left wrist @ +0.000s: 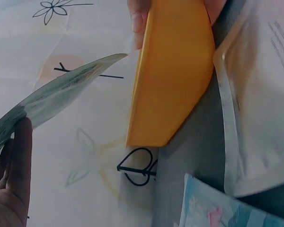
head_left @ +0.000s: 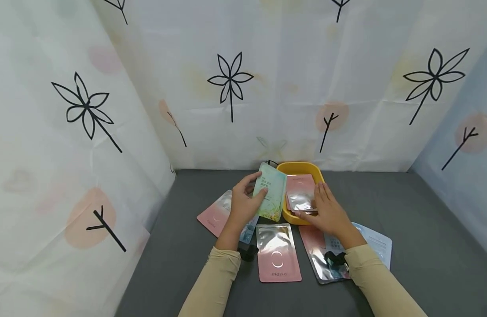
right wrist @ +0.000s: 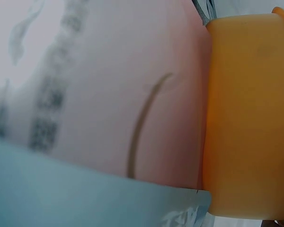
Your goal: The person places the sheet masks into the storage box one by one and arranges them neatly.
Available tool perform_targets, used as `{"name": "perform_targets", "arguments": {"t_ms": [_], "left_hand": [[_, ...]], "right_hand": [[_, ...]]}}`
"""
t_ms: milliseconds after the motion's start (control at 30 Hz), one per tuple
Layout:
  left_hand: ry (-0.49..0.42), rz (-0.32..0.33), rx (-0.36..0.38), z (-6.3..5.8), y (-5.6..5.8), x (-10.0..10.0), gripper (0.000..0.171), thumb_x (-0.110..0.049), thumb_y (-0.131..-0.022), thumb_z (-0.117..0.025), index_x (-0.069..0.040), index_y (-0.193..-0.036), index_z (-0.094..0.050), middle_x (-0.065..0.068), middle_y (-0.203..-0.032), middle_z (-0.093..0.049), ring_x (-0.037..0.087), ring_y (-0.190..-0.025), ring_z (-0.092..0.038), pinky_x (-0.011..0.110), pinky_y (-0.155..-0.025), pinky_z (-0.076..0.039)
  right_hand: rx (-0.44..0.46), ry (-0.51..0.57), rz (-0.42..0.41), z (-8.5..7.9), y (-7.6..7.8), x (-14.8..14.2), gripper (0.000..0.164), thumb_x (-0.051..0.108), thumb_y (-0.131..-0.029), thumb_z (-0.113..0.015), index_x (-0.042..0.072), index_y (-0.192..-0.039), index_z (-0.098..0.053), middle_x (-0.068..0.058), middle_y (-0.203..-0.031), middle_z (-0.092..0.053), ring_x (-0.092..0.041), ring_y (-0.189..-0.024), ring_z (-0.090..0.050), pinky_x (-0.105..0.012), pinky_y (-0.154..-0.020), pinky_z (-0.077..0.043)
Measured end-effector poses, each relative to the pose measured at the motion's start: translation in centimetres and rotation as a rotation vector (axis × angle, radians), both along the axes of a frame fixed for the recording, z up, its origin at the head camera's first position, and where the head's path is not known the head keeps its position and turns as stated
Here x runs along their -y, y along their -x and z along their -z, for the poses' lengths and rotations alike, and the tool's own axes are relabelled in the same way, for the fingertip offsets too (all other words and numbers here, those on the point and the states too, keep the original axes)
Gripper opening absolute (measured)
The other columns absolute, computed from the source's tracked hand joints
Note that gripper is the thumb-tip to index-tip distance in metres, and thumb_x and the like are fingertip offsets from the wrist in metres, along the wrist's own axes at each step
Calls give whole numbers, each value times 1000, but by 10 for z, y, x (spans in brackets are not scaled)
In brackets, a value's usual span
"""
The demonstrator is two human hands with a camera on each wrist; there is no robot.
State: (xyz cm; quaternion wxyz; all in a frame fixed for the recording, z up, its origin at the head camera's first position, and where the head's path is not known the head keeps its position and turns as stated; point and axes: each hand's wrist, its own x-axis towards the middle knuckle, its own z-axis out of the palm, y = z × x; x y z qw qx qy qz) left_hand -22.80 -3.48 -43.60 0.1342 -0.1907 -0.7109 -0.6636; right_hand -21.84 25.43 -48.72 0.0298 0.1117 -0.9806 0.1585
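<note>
My left hand [head_left: 247, 200] holds a pale green sheet mask packet [head_left: 272, 189] tilted up, the thumb on its printed face, just left of a yellow basket [head_left: 302, 166]. In the left wrist view this packet [left wrist: 71, 90] appears nearly edge-on and slightly bowed. Inside the basket lies a pink and silver packet [head_left: 300, 190]. My right hand [head_left: 330, 213] rests at the basket's near right corner, fingers straight along the right side and thumb over the front rim. The left wrist view shows a fingertip [left wrist: 138, 23] at the basket's rim.
On the grey table [head_left: 168, 273], a pink and silver packet [head_left: 278, 255] lies in front of the basket. Another pink packet [head_left: 213, 216] and a blue one [head_left: 248, 231] lie left. To the right, partly under my right wrist, are a pink packet [head_left: 311, 246] and a pale blue one [head_left: 378, 242].
</note>
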Motion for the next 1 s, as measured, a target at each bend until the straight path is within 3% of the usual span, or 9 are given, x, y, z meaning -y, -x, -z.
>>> {"name": "perform_targets", "arguments": {"t_ms": [133, 300, 700, 1000], "left_hand": [[-89, -12, -16, -5, 9, -7, 50, 4, -94, -75, -6, -142, -66, 20, -131, -66, 38, -103, -77, 26, -75, -63], [-146, -7, 0, 0, 15, -16, 50, 6, -94, -74, -5, -142, -66, 22, -129, -64, 39, -102, -76, 24, -73, -62], [-150, -45, 76, 17, 20, -27, 49, 6, -96, -72, -3, -143, -63, 25, -128, -63, 42, -107, -75, 24, -72, -61], [-149, -34, 100, 26, 24, -35, 49, 4, -96, -72, -2, -144, -63, 24, -128, -62, 40, -106, -76, 26, -72, -63]], "right_hand": [[-1, -14, 2, -6, 8, -1, 122, 76, -96, -56, -13, -164, -11, -31, -175, -6, -46, -165, -2, -62, -131, -18], [11, -12, 8, -6, 10, -1, 123, 79, -95, -55, -12, -165, -10, -29, -176, -5, -44, -165, -2, -62, -131, -17], [18, -6, 4, -4, 7, 0, 124, 78, -94, -56, -13, -164, -12, -31, -175, -7, -46, -165, -4, -62, -130, -18], [24, 5, 9, -1, 5, 0, 125, 80, -94, -56, -13, -165, -11, -30, -176, -5, -45, -165, -2, -63, -131, -17]]}}
